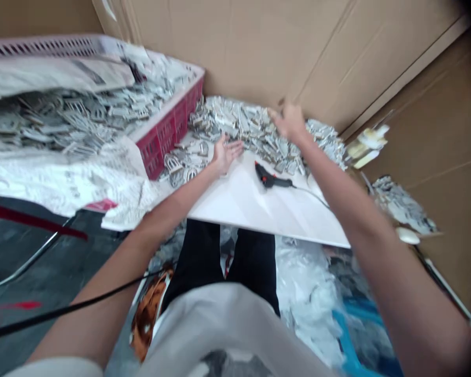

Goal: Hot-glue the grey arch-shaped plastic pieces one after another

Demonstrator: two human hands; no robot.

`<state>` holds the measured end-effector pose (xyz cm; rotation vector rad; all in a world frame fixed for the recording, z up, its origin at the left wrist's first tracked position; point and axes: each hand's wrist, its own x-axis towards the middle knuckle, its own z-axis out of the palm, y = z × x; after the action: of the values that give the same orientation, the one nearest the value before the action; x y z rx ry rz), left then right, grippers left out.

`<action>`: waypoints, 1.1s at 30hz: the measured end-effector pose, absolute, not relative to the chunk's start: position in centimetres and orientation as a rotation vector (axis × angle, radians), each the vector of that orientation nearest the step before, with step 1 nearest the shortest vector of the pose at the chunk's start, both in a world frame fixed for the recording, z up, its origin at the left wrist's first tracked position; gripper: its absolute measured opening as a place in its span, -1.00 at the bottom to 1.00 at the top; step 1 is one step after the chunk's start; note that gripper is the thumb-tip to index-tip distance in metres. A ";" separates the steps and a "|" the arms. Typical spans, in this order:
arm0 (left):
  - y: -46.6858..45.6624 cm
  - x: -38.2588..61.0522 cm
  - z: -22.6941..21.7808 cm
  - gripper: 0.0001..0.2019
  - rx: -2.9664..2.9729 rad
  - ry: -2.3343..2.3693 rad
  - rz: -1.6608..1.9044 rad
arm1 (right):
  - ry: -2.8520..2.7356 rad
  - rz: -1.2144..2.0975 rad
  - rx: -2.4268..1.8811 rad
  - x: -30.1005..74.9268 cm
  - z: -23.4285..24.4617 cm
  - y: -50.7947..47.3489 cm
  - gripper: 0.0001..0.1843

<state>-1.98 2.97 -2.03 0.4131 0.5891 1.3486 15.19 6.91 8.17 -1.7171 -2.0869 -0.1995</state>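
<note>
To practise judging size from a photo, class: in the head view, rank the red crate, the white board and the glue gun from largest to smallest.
1. Red crate and white board: too close to rank, and nearness to the camera makes it unsure.
2. Glue gun: clearly smallest.

The person wears a loose pale grey garment [220, 335], either a top or an apron, over black trousers [198, 256], with a white sleeve [51, 367] ending above the bare left forearm [113, 277]. The right forearm [377, 251], left hand [225, 153] and right hand [290, 123] are bare too. Orange-brown patterned cloth [149, 314] shows beside the trousers, possibly part of the clothing.
</note>
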 end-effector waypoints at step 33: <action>0.5 -1.1 -2.0 -0.66 1.252 0.666 1.685 | -2.146 -0.203 -1.407 14.0 5.4 -3.2 -0.76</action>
<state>-1.12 0.52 -2.02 1.2515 0.6655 1.6849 14.05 -3.15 5.37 -1.4067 -2.1456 -0.2035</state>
